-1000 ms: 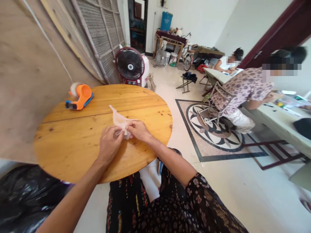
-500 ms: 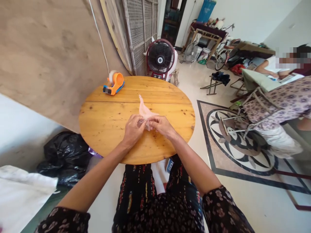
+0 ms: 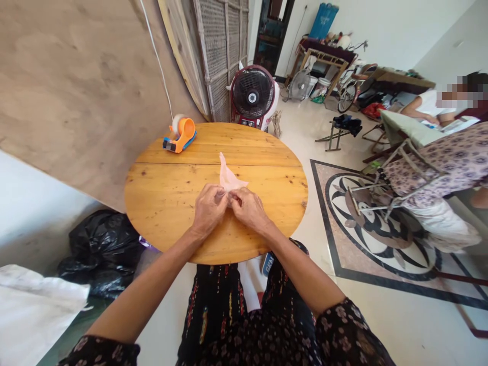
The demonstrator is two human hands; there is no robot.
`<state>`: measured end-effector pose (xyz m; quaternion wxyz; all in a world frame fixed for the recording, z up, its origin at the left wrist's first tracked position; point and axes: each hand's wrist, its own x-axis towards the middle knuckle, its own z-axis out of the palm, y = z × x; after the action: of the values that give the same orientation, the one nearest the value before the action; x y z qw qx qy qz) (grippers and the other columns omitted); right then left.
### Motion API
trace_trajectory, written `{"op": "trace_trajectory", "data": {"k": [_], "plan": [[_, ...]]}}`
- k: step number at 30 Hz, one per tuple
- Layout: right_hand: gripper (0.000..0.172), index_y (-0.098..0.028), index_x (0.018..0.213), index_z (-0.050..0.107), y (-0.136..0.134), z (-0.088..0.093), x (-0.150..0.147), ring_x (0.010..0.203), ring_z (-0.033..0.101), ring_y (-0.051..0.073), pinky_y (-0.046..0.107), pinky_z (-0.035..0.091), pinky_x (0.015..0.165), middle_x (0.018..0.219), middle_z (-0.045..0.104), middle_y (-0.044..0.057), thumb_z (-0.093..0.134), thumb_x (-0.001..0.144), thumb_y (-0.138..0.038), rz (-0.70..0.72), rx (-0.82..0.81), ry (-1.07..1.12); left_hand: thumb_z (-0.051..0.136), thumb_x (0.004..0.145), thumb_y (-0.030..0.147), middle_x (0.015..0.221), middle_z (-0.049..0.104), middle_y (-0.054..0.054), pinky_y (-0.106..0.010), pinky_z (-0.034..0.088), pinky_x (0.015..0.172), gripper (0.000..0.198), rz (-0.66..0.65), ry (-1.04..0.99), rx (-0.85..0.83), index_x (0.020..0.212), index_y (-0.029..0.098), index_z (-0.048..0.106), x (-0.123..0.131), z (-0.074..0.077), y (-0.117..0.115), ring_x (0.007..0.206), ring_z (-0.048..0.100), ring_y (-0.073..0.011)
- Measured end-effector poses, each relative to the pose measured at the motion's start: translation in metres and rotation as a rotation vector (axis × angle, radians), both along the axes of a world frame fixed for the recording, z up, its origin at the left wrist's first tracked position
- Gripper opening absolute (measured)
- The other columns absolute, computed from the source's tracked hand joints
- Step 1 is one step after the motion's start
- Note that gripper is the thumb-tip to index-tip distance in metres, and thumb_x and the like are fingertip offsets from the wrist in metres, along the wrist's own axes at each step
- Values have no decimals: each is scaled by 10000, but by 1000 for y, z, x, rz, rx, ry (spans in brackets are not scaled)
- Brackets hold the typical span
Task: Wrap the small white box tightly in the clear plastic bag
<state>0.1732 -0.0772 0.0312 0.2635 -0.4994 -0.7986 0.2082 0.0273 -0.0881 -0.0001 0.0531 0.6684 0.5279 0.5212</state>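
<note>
Both of my hands meet over the middle of a round wooden table (image 3: 163,203). My left hand (image 3: 208,209) and my right hand (image 3: 247,209) pinch the near end of a thin, pale pink piece of film or plastic (image 3: 227,177). Its far end rises to a point above my fingers. The fingers of both hands are curled and pressed together on it. An orange tape dispenser (image 3: 180,134) stands at the far left edge of the table, well away from my hands.
A large board (image 3: 76,91) leans against the wall left of the table. Black bags (image 3: 102,249) lie on the floor at lower left. A red fan (image 3: 252,96) stands behind the table. A seated person in a patterned top (image 3: 450,162) works at a table on the right.
The view swung left and back from one second ago. My hands stayed on the pink piece and drew slightly closer together over the table's middle.
</note>
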Motion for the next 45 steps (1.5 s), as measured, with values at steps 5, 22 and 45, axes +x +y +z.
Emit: {"op": "trace_trajectory", "data": {"k": [5, 22, 45], "plan": [[342, -186, 1145, 622, -4, 0, 8, 782, 547, 169, 284, 448, 737, 947, 593, 54, 555, 809, -186, 114, -6, -30, 586, 775, 136, 894, 642, -56, -323, 495, 814, 48, 0, -14, 0, 777, 183, 597, 0, 0, 0, 887, 611, -188], [246, -218, 1010, 686, 0, 8, -1, 869, 575, 187, 278, 411, 758, 981, 639, 69, 457, 927, -244, 38, 9, -250, 580, 811, 156, 882, 613, -38, -292, 494, 784, 92, 7, -43, -10, 796, 184, 666, 2, 3, -3, 868, 598, -168], [229, -210, 1006, 605, 12, 11, 2, 724, 581, 154, 253, 377, 647, 794, 674, -12, 588, 777, -205, 40, -94, -88, 476, 841, 97, 951, 718, -62, -367, 485, 832, 228, -232, 314, 43, 879, 187, 681, -11, 4, 0, 884, 618, -211]]}}
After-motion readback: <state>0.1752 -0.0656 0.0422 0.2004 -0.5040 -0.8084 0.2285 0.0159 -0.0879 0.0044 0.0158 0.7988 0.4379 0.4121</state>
